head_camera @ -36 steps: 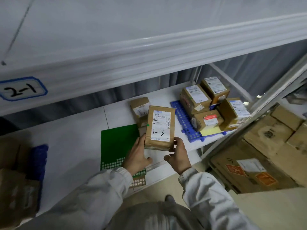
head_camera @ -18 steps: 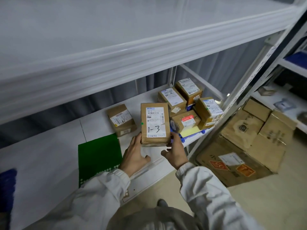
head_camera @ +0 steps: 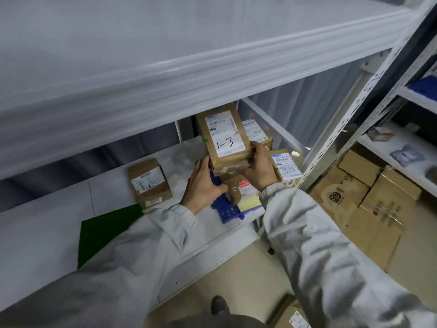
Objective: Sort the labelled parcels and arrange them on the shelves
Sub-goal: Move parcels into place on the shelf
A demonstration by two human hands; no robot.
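A brown parcel (head_camera: 224,138) with a white label marked "1-3" is held between both hands above the stack of parcels on the lower shelf (head_camera: 59,228). My left hand (head_camera: 204,183) grips its lower left side. My right hand (head_camera: 260,166) grips its lower right edge, fingers curled round the corner. Under and behind it lie more labelled parcels (head_camera: 286,166) on a blue plastic tray (head_camera: 224,209); most of them are hidden by the held parcel and my hands.
A single brown parcel (head_camera: 149,183) lies left of the tray, beside a green sheet (head_camera: 106,233). The upper shelf's white edge (head_camera: 189,74) hangs close overhead. A perforated upright post (head_camera: 350,124) stands to the right. Large cardboard boxes (head_camera: 366,204) cover the floor beyond it.
The "1-3" parcel has moved right and farther in, from in front of the shelf to above the stacked parcels on the blue tray. My view has swung right.
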